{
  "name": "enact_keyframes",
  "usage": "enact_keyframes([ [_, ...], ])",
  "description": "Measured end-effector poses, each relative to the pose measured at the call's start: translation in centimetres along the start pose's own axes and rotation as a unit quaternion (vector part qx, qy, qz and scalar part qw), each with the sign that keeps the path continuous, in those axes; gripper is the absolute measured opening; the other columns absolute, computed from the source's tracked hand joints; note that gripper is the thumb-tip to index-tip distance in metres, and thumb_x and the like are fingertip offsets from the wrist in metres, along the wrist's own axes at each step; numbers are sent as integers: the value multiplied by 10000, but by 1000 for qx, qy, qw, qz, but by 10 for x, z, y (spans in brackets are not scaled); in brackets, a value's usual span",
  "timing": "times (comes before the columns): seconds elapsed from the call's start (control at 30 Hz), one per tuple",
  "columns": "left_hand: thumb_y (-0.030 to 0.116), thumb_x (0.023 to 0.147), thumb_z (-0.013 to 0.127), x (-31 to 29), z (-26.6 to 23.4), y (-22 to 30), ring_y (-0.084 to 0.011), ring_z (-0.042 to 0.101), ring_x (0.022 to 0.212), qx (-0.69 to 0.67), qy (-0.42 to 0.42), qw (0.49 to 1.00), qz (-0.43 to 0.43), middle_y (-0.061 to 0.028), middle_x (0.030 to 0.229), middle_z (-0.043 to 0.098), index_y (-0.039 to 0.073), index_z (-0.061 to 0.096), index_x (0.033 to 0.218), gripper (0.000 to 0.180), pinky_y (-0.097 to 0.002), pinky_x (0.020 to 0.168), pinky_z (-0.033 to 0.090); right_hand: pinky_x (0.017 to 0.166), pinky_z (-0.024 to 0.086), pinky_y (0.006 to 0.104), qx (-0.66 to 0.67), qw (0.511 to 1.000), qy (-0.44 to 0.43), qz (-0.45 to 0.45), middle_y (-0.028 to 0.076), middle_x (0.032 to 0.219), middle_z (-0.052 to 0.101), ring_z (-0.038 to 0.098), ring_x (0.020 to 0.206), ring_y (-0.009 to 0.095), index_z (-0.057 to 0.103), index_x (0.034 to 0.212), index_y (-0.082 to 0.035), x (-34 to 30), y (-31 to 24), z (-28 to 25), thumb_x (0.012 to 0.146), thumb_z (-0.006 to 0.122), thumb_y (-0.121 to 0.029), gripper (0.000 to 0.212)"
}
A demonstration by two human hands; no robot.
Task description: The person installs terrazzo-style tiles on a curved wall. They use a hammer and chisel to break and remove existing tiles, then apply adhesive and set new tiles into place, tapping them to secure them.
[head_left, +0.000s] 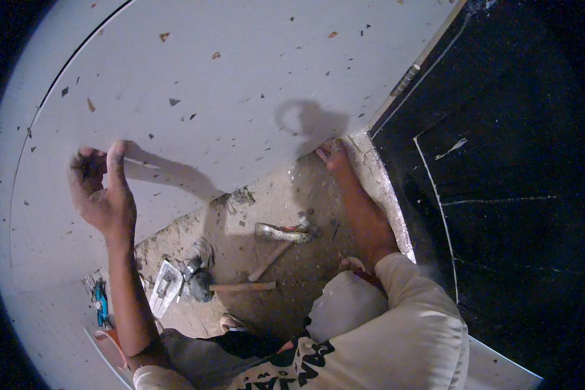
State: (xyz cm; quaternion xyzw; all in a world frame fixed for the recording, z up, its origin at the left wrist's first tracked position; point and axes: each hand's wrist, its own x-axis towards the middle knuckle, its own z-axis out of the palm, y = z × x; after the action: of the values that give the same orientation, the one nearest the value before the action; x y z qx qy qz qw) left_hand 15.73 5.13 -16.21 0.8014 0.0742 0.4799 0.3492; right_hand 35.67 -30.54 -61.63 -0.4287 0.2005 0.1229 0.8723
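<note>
A large pale panel (227,97) with brown and dark speckles stands upright before me, its lower edge close to the dusty floor. My left hand (107,195) is raised in front of the panel's left part. Its fingers are curved and slightly blurred, with a gap between thumb and fingers, and I see nothing held. Low at the right, my right hand (333,156) reaches to the panel's bottom edge, beside the corner. Its fingers point at that edge and look apart; their tips are partly hidden.
On the dusty floor (240,244) lie a trowel (167,286), a wooden-handled mallet (244,286), a second wooden handle (270,261), a pale tube-like object (279,232) and blue-handled pliers (101,302). An orange bucket (114,346) sits lower left. A dark surface (500,162) with light lines rises at right, beside a hinge (406,81).
</note>
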Motion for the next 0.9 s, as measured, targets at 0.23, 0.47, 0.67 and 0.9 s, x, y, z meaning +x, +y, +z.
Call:
enact_keyframes([
  [0.23, 67, 883, 730, 3, -1, -6, -121, 632, 822, -22, -19, 999, 21, -55, 900, 658, 16, 596, 983, 175, -258, 757, 532, 979, 486, 539, 76, 990, 120, 6, 101, 1144, 609, 587, 1051, 289, 512, 1277, -120, -25, -28, 18, 971, 531, -298, 355],
  [0.47, 83, 869, 748, 4, 24, 13, -116, 608, 773, -1, 11, 1000, 25, -46, 862, 658, 10, 628, 916, 148, -250, 728, 514, 948, 519, 513, -144, 975, -39, -167, 127, 1275, 545, 509, 1202, 343, 593, 1215, -67, 6, -20, -53, 932, 587, -229, 326],
  [0.67, 182, 825, 802, 5, -5, 21, -108, 616, 736, 168, 12, 983, 75, -37, 831, 672, 19, 671, 923, 231, -255, 698, 517, 964, 526, 447, -415, 879, -132, -196, 180, 1221, 571, 547, 1167, 305, 573, 1183, -24, -14, -12, -1, 975, 512, -251, 313],
  [0.9, 193, 752, 853, 12, 6, 31, -129, 683, 644, 155, 24, 978, 138, -79, 730, 702, 15, 664, 864, 282, -267, 616, 557, 951, 535, 527, -86, 996, -16, -18, 168, 1105, 581, 571, 1086, 349, 557, 1096, -9, 13, -23, -10, 976, 447, -224, 270],
])
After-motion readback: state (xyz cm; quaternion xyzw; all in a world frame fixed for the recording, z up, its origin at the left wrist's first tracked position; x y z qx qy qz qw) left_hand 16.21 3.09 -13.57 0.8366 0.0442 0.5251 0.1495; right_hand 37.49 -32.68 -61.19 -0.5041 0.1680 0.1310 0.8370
